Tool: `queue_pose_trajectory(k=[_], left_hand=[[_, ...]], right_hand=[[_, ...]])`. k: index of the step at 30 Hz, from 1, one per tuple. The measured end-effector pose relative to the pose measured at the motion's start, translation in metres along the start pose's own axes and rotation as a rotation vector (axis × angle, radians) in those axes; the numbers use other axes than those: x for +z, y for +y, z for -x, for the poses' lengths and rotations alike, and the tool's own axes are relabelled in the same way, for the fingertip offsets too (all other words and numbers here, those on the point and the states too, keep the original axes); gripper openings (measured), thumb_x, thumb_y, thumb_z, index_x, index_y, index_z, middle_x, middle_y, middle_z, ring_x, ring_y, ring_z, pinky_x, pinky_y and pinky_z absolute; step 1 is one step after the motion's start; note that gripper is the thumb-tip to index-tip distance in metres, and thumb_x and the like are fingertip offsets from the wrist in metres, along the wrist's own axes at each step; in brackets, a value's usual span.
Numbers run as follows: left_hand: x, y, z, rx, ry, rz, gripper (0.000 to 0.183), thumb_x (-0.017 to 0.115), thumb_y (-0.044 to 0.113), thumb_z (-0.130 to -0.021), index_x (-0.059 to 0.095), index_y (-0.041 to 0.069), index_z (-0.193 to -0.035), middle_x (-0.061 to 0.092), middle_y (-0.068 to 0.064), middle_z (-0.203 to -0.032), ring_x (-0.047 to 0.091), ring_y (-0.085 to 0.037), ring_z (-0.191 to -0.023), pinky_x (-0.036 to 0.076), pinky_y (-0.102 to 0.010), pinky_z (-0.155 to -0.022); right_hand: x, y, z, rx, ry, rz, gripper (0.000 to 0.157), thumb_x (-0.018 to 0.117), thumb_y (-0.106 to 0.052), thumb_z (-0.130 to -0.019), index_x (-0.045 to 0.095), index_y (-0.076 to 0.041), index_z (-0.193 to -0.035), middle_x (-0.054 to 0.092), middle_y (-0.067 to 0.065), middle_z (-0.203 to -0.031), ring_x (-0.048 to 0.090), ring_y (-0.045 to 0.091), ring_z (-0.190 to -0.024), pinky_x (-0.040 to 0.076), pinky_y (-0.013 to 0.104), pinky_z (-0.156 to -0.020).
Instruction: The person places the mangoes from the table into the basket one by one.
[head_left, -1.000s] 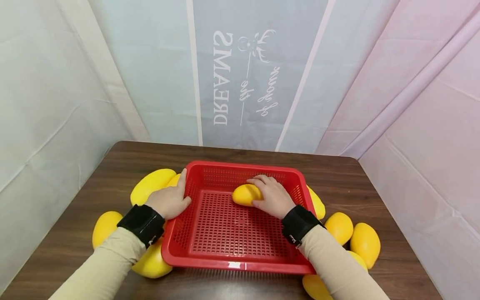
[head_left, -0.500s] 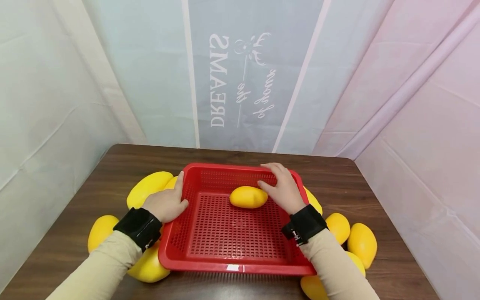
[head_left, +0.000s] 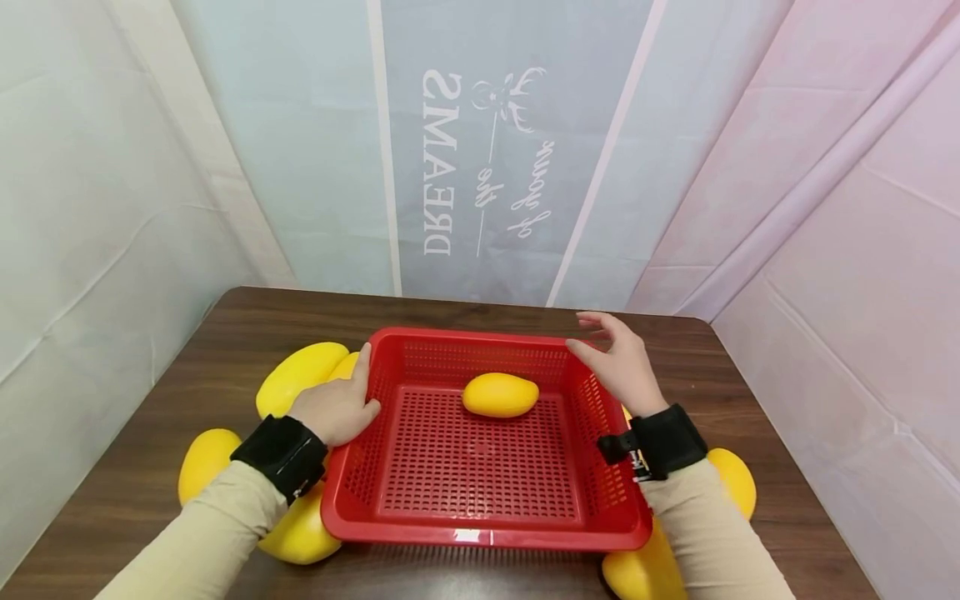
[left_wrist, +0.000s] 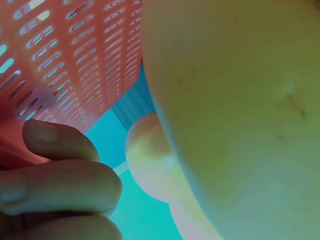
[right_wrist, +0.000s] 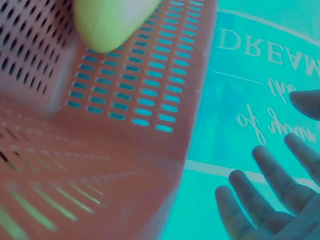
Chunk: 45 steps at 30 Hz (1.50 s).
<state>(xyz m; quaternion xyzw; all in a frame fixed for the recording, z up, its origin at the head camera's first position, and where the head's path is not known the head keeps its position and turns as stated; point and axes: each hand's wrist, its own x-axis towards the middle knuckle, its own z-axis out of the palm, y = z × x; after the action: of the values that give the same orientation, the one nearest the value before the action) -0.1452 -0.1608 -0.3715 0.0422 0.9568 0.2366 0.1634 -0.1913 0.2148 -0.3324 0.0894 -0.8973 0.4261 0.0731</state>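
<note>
A red plastic basket with slotted walls stands on the table, and one yellow mango lies in it toward the back wall. My left hand grips the basket's left rim, its index finger stretched along the edge. In the left wrist view the other fingers curl in at the basket wall. Above the back right corner my right hand hovers with fingers spread and nothing in them. The right wrist view has those fingers apart beside the basket wall, with the mango inside.
Several mangoes lie left of the basket, close to my left wrist; a large mango fills that wrist view. More mangoes are at the right, partly under my right forearm. Behind the brown table hangs a printed curtain.
My right hand has let go of the mango, leaving it in the basket, and has moved up and right over the right rim. My left hand stays at the left rim.
</note>
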Motion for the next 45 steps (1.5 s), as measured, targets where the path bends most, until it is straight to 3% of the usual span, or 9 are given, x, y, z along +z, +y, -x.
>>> queue_pose_trajectory(k=[7, 13, 24, 36, 45], left_hand=[[-0.001, 0.001, 0.001, -0.002, -0.008, 0.003, 0.093, 0.055, 0.026, -0.096, -0.007, 0.003, -0.162, 0.06, -0.005, -0.067, 0.061, -0.016, -0.048, 0.058, -0.032, -0.054], [-0.002, 0.001, 0.001, 0.001, -0.006, 0.012, 0.093, 0.055, 0.024, -0.096, -0.008, 0.003, -0.162, 0.059, -0.005, -0.067, 0.061, -0.016, -0.048, 0.058, -0.032, -0.054], [-0.001, 0.0, 0.0, 0.001, -0.009, 0.021, 0.093, 0.054, 0.023, -0.095, -0.008, 0.002, -0.162, 0.059, -0.006, -0.067, 0.062, -0.016, -0.048, 0.058, -0.032, -0.053], [-0.001, -0.002, 0.0, 0.0, -0.009, 0.028, 0.093, 0.054, 0.024, -0.096, -0.008, 0.002, -0.162, 0.059, -0.006, -0.066, 0.062, -0.016, -0.048, 0.058, -0.032, -0.053], [-0.001, 0.0, -0.001, -0.011, -0.012, 0.029, 0.094, 0.054, 0.025, -0.096, -0.009, 0.004, -0.162, 0.06, -0.006, -0.068, 0.062, -0.016, -0.048, 0.058, -0.032, -0.054]], right_hand=[[-0.031, 0.003, 0.001, 0.051, -0.028, 0.024, 0.067, 0.062, -0.04, -0.093, 0.052, 0.001, -0.145, 0.055, 0.027, -0.139, 0.049, 0.044, -0.124, 0.043, 0.058, -0.098], [-0.044, 0.018, 0.002, 0.068, -0.063, 0.119, 0.069, 0.06, -0.039, -0.094, 0.049, 0.004, -0.146, 0.054, 0.032, -0.138, 0.05, 0.049, -0.123, 0.045, 0.063, -0.098], [-0.041, 0.057, 0.005, 0.147, -0.18, 0.238, 0.066, 0.063, -0.03, -0.093, 0.046, 0.006, -0.146, 0.051, 0.036, -0.14, 0.053, 0.053, -0.121, 0.051, 0.063, -0.091], [-0.036, 0.078, 0.003, 0.138, -0.216, 0.286, 0.077, 0.063, -0.045, -0.091, 0.048, 0.008, -0.144, 0.054, 0.036, -0.137, 0.056, 0.051, -0.118, 0.049, 0.062, -0.092], [-0.03, 0.084, 0.005, 0.144, -0.235, 0.27, 0.075, 0.064, -0.043, -0.091, 0.05, 0.01, -0.142, 0.055, 0.037, -0.134, 0.058, 0.051, -0.116, 0.05, 0.062, -0.093]])
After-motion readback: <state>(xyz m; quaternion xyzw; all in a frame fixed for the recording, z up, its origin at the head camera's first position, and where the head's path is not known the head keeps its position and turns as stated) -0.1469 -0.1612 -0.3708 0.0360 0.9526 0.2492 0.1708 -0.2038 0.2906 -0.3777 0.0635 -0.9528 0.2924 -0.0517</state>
